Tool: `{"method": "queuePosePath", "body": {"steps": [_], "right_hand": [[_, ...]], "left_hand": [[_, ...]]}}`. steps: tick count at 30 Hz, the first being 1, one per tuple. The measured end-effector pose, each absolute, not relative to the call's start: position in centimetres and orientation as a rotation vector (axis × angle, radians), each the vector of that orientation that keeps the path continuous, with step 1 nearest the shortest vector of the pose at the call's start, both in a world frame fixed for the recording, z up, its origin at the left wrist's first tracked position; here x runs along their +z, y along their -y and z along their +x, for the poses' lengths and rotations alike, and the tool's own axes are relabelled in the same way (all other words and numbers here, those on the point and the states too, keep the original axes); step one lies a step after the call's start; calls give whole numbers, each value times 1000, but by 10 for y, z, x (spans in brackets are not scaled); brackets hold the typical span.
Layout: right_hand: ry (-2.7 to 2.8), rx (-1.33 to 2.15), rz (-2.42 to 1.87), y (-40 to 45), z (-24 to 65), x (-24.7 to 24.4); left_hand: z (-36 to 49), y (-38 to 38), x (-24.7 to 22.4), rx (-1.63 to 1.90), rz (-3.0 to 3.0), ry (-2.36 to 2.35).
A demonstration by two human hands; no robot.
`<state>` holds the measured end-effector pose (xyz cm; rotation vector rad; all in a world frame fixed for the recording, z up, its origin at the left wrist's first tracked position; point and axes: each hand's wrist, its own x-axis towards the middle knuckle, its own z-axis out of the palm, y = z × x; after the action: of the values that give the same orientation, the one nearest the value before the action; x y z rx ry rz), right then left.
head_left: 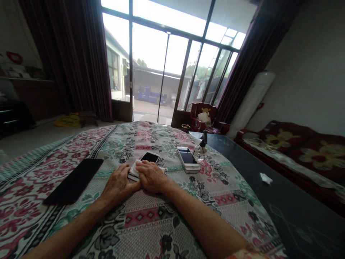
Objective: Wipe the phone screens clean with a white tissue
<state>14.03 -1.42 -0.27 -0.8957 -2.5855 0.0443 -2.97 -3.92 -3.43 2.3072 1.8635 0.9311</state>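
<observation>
A white phone with a dark screen [150, 157] lies on the patterned tablecloth in front of me. My right hand [151, 175] is over its near part, fingers pressed together on a crumpled white tissue [134, 168]. Beside it, my left hand [118, 181] holds the phone's left and near edge, with the thumb stretched toward the right hand. The hands hide much of the phone's lower end. A large black tablet [74, 181] lies to the left. On the right is a stack of white phones [188, 159].
A small dark figurine on a clear base [203, 141] stands behind the stacked phones. To the right is a dark table [258, 190] with a crumpled white tissue on it. Wooden seats [283, 144] and glass doors stand beyond.
</observation>
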Motion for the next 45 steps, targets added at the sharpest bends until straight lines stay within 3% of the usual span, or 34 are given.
{"method": "queuePosePath", "body": {"steps": [18,25,36,45], "right_hand": [[2497,22,-1082,-46,150,-7],[2623,96,-898,-7,149,-1],[2614,363,-528,4,152,0],[2484,229,-958,-24,165,0]], "left_hand": [[-24,47,-22,930,2158,-1848],[-27,45,-20,905,2138,-1811],[-71,30,-6,742,2240,-1339],[-71,29,-5,708,2268,-1321]]}}
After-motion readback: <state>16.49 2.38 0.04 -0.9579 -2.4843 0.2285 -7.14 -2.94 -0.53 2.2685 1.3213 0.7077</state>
